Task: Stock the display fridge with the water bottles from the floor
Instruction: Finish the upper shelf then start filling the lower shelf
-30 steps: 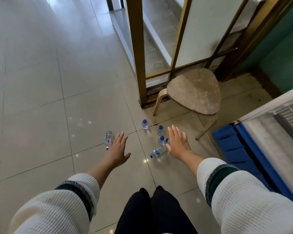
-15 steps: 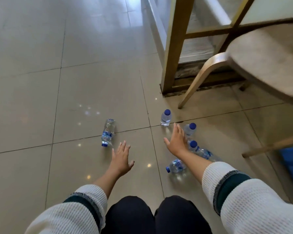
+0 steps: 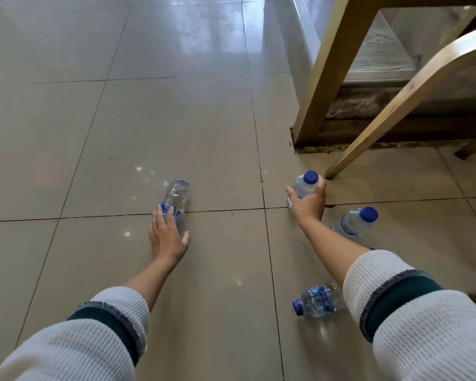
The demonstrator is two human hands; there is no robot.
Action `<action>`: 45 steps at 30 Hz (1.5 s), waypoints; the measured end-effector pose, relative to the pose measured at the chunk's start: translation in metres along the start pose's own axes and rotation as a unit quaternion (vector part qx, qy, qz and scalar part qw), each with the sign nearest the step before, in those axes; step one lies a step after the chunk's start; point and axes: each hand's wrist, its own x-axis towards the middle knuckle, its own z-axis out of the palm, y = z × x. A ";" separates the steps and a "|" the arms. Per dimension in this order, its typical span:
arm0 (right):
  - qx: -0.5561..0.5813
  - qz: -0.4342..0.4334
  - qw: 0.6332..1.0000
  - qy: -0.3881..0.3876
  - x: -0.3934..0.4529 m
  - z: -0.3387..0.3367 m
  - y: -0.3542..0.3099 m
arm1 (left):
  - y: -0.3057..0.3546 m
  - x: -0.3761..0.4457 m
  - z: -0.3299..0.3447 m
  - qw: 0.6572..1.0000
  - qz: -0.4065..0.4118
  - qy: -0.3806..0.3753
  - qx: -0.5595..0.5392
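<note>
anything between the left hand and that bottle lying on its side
Nothing visible. The left hand reaches with straight fingers whose tips already overlap the near end of the lying bottle; only bare floor tile surrounds it.

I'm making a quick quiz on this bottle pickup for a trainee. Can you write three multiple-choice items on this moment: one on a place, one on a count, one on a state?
1. Where is the bottle that the right hand grips?
A. beside the foot of the chair leg
B. on the chair seat
C. under the left sleeve

2. How many bottles show?
A. two
B. four
C. seven

3. How does the bottle at the left hand lie?
A. upright
B. on its side
C. lifted off the floor

Answers:
1 A, the gripped bottle stands near the chair leg.
2 B, one per hand, an upright one and one on its side by the right arm.
3 B, the left bottle lies flat on the tiles.
</note>
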 end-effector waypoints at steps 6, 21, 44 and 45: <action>0.047 -0.015 0.998 0.040 0.002 0.011 0.008 | -0.014 0.038 0.002 0.990 -0.076 0.067 -0.097; 0.077 0.074 0.994 -0.010 -0.043 -0.031 -0.043 | 0.053 -0.023 -0.061 0.960 -0.105 0.048 -0.254; 0.328 0.043 0.942 0.051 -0.280 -0.521 -0.474 | 0.405 -0.318 -0.608 0.796 0.064 -0.078 -0.597; 0.356 0.042 0.931 0.064 -0.287 -0.541 -0.488 | 0.422 -0.330 -0.626 0.785 0.074 -0.096 -0.608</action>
